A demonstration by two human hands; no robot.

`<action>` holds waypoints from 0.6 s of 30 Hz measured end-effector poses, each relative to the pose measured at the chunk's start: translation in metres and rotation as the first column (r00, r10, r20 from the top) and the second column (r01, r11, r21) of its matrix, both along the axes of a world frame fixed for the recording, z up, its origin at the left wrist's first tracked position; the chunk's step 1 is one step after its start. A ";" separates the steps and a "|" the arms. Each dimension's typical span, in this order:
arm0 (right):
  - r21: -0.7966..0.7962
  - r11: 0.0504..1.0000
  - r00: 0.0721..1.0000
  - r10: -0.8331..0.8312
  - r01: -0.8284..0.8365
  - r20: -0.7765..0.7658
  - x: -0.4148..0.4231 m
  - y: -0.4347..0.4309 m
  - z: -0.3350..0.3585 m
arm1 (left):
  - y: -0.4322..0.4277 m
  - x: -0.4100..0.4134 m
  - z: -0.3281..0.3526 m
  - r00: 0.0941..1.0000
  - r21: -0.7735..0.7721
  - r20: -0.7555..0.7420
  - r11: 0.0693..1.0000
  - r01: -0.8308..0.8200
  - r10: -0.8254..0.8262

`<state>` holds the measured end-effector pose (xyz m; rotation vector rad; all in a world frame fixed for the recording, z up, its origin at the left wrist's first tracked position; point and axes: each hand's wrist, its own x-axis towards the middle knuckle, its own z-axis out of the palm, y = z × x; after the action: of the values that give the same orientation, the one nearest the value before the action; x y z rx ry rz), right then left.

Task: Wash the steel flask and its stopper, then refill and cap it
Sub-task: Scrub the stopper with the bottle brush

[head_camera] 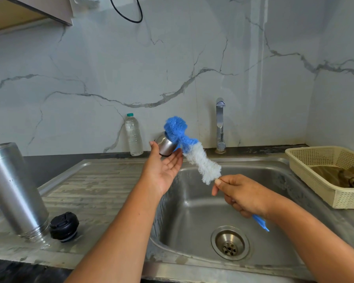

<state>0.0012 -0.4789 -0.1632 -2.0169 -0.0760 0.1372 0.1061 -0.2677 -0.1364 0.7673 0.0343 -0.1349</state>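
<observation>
Flask [14, 190] stands mouth-down on the draining surface [102, 180], stopper [64, 225] just beside, both left of and nearer the left grip [164, 168], which pinches a cup [167, 148] while the right grip [241, 195] clasps the brush [200, 162].

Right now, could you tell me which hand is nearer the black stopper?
Left. The left hand, holding a steel cup, is beyond and right of the stopper; the right hand, gripping the brush, is farther right.
</observation>
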 end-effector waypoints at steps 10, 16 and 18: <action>0.000 0.999 0.998 0.051 -0.051 -0.041 0.002 0.001 -0.005 | 0.013 0.008 0.002 0.997 -0.169 -0.003 0.983 -0.075 0.076; 0.168 0.986 0.999 0.007 0.000 -0.041 0.000 -0.002 0.000 | -0.001 0.001 -0.001 0.994 0.065 0.072 0.995 0.073 -0.078; 0.191 0.982 0.999 0.009 -0.002 -0.037 -0.002 -0.003 0.002 | -0.002 0.000 0.000 0.992 0.113 0.088 0.991 0.077 -0.087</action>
<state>-0.0009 -0.4814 -0.1610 -1.8221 -0.0682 0.1645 0.1057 -0.2697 -0.1368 0.8845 -0.0793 -0.1766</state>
